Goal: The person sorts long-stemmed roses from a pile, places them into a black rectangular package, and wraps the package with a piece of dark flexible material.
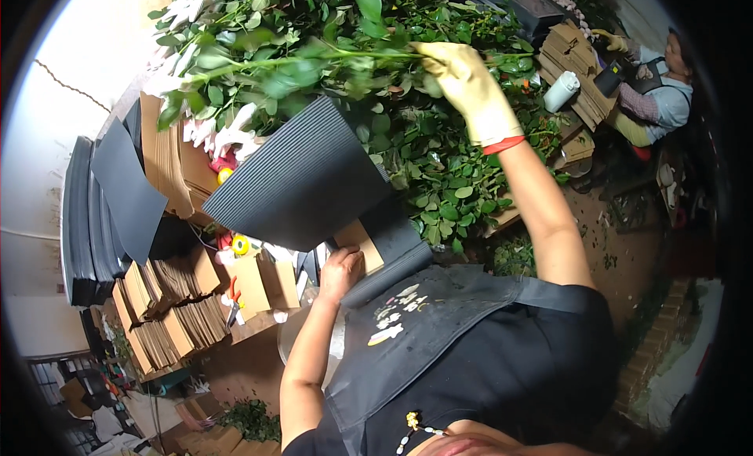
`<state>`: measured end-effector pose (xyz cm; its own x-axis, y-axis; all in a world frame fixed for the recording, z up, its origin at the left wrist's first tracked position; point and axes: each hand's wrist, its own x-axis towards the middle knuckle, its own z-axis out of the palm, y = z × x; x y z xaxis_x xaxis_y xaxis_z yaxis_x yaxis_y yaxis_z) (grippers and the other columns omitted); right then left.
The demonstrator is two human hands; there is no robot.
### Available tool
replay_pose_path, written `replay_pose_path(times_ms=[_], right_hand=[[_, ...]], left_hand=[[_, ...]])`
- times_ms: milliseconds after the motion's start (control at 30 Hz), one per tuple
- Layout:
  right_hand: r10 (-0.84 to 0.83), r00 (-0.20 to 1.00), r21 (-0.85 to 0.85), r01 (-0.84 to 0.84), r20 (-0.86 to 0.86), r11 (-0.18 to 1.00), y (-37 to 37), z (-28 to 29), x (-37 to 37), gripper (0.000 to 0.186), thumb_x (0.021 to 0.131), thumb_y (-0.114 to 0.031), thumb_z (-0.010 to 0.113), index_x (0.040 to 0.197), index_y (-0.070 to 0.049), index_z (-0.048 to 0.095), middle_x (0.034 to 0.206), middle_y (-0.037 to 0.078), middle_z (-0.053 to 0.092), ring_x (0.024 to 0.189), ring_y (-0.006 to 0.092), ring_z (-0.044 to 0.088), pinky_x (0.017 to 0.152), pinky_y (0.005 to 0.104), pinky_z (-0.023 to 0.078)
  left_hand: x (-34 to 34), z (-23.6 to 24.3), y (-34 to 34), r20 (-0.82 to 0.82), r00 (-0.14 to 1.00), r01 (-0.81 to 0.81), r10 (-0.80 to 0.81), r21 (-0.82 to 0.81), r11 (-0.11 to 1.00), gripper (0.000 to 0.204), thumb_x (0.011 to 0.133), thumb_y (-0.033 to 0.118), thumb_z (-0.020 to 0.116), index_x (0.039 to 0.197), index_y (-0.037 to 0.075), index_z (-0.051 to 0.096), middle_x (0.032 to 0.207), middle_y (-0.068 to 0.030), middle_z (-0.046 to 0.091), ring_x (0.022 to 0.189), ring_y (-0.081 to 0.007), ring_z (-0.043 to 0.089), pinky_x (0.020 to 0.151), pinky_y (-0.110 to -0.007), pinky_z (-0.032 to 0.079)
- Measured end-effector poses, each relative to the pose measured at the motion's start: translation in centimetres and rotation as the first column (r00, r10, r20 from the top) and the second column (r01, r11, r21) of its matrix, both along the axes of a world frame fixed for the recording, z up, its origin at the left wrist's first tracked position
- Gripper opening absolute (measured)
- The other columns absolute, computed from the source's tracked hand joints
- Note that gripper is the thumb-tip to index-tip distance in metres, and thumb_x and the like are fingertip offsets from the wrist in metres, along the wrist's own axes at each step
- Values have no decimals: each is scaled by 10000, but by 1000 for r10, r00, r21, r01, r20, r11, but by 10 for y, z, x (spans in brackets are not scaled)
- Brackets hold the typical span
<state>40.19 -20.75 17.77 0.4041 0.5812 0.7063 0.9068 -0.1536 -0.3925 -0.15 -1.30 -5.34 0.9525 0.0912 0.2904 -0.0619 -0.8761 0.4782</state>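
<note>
Over the heap of leafy cut stems, my right hand, in a yellow rubber glove with a red band at the wrist, grips a long green leafy stem. It stretches left from the fingers, its leaves blurred by motion. My bare left hand lies lower, its fingers bent over a piece of brown cardboard. Beneath and around that piece are black ribbed sheets; a large ribbed sheet stands tilted up just beyond the hand. The fingertips are partly hidden.
Stacked cardboard pieces and black sheets stand at left. Red-handled pliers and a yellow tape roll lie nearer. White-wrapped flower heads edge the heap. A co-worker sits far right, past a white roll.
</note>
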Motion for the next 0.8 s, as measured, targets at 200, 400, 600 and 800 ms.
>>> replay_pose_path(times_ms=[200, 400, 600, 800], right_hand=[[121, 991, 37, -119, -59, 992, 58, 16, -65, 460, 860, 78, 550, 1261, -54, 732, 896, 122, 743, 712, 203, 671, 650, 294, 547], [153, 977, 14, -157, 152, 987, -40, 55, -75, 460, 807, 162, 570, 1200, -9, 738, 879, 109, 744, 715, 202, 675, 610, 307, 546], [274, 936, -266, -328, -222, 906, -120, 7, -94, 410, 826, 123, 577, 1164, -27, 752, 880, 91, 732, 697, 214, 624, 622, 291, 498], [-141, 44, -147, -180, -989, 973, -181, -122, -74, 128, 866, -132, 782, 891, -6, 782, 786, 81, 761, 678, 151, 666, 631, 267, 505]], left_hand=[[-11, -9, 9, -247, 965, -110, 84, -94, 989, 292, 972, 239, 631, 1205, 76, 695, 1213, -159, 681, 1119, -375, 647, 920, -463, 539], [-8, 16, 0, -182, 982, 8, -58, -263, 965, 495, 1066, 349, 543, 1450, 37, 548, 1418, -214, 570, 1329, -342, 527, 1115, -449, 428], [24, 64, 10, -535, 839, -544, 94, -828, 136, 852, 1007, 753, 391, 1399, 24, 596, 1310, -156, 641, 1205, -229, 615, 1027, -339, 488], [5, 36, 19, -453, 853, -392, -260, -884, 254, 570, 1019, 286, 673, 1504, 42, 501, 1499, -132, 548, 1397, -244, 514, 1161, -361, 414]])
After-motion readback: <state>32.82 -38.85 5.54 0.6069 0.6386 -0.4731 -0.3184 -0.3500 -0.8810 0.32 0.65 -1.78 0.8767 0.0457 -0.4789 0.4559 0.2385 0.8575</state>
